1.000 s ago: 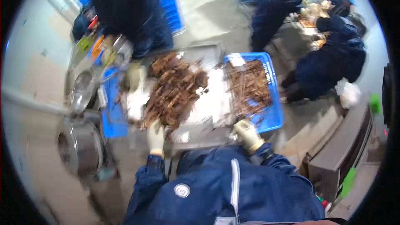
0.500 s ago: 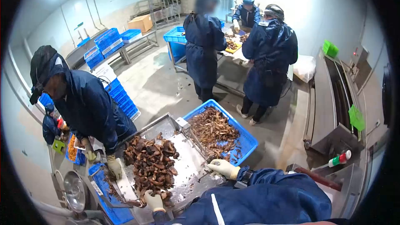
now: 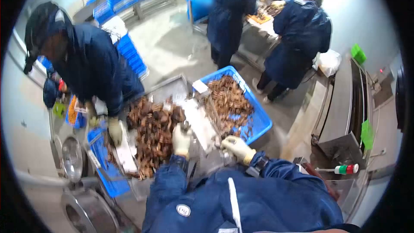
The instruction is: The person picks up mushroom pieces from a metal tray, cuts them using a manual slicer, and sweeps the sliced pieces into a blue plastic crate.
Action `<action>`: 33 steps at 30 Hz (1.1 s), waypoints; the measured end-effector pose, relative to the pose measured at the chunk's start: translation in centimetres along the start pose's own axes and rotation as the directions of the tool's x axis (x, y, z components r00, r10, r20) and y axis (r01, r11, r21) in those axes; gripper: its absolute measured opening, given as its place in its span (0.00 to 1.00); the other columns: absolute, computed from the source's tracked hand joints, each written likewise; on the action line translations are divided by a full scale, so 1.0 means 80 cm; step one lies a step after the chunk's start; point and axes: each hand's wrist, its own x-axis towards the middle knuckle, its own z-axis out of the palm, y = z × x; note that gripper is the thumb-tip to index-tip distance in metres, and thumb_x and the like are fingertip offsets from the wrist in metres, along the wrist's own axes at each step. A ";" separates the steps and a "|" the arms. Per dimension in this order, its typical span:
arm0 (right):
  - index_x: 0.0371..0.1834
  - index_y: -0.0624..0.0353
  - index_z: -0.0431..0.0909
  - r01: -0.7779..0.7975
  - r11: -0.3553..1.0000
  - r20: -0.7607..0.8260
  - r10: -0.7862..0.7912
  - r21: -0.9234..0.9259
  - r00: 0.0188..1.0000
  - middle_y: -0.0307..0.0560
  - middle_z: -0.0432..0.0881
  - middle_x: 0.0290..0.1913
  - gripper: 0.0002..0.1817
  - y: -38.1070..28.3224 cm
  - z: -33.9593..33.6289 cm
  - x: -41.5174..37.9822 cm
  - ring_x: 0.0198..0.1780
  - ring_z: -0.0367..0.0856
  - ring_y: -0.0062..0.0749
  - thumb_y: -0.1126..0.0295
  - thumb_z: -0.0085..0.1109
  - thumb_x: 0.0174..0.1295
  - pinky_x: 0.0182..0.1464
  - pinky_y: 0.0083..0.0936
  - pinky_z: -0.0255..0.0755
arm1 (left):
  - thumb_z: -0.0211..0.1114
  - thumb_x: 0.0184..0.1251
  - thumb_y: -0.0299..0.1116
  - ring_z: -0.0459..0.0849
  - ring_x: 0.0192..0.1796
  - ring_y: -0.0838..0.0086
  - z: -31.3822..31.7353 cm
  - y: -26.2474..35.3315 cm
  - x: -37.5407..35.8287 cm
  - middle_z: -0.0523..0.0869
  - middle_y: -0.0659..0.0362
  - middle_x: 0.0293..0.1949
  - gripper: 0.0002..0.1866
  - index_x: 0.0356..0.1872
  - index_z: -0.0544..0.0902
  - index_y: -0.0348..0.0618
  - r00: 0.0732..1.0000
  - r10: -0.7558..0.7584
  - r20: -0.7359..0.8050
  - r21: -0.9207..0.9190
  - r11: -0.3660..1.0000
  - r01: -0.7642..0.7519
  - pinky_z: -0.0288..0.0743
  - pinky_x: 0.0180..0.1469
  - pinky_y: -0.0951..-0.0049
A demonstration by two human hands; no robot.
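Note:
A heap of brown, mushroom-like pieces (image 3: 151,136) lies on the left side of a metal tray (image 3: 174,84) in front of me. My gloved left hand (image 3: 182,141) is at the heap's right edge, fingers curled, with a dark piece at the fingertips. Further right, my gloved right hand (image 3: 239,149) is closed at the tray's right edge; what its fingers hold, if anything, is too blurred to make out. Beyond that edge, a blue basket (image 3: 264,127) holds thinner brown strips (image 3: 230,99).
At the left, a co-worker's gloved hand (image 3: 114,131) rests beside the heap, above another blue basket (image 3: 115,188). Several people stand around a table (image 3: 267,26) at the back. Stacked blue crates (image 3: 131,56) stand behind the co-worker. A long metal machine (image 3: 345,103) is at the right.
My left hand has moved from the heap's near edge up and right to its right side. My right hand stays near the tray's right edge. The view has tilted downward.

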 end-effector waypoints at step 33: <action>0.31 0.62 0.78 -0.012 0.997 -0.119 0.021 0.076 0.993 0.46 0.83 0.23 0.22 -0.076 0.012 0.010 0.15 0.68 0.17 0.60 0.44 0.80 0.20 0.16 0.63 | 0.70 0.57 0.33 0.85 0.48 0.49 0.109 -0.038 0.025 0.87 0.43 0.40 0.17 0.47 0.83 0.37 0.990 0.130 0.052 0.345 0.928 -0.140 0.79 0.52 0.57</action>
